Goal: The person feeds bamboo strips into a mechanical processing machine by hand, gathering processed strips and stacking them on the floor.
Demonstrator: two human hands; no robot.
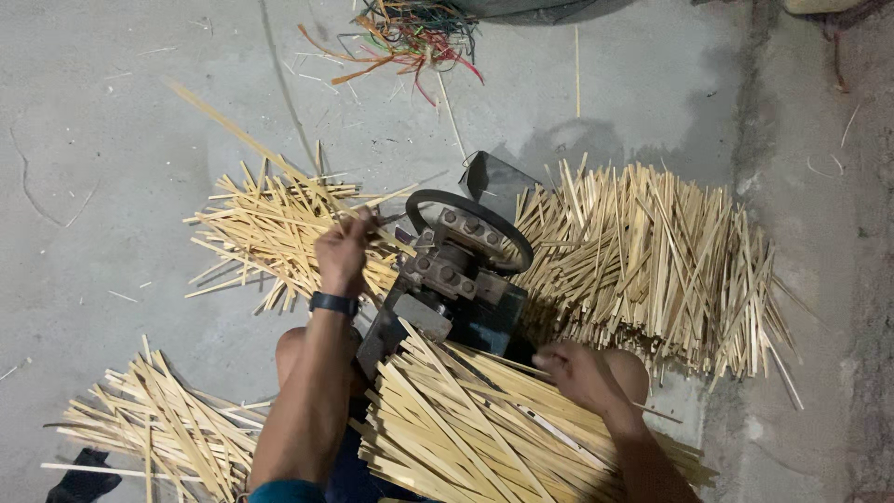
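A dark metal splitting machine with a round black ring on top sits on the concrete floor in front of me. My left hand, with a black band on its wrist, is shut on a long bamboo strip that slants up to the left from the machine's left side. My right hand rests on the heap of bamboo sticks on my lap, fingers curled around a thin stick, just right of the machine's near end.
A bamboo stick pile lies left of the machine. A larger stick stack lies to its right. A third heap of sticks is at the lower left. Tangled coloured cords lie at the top.
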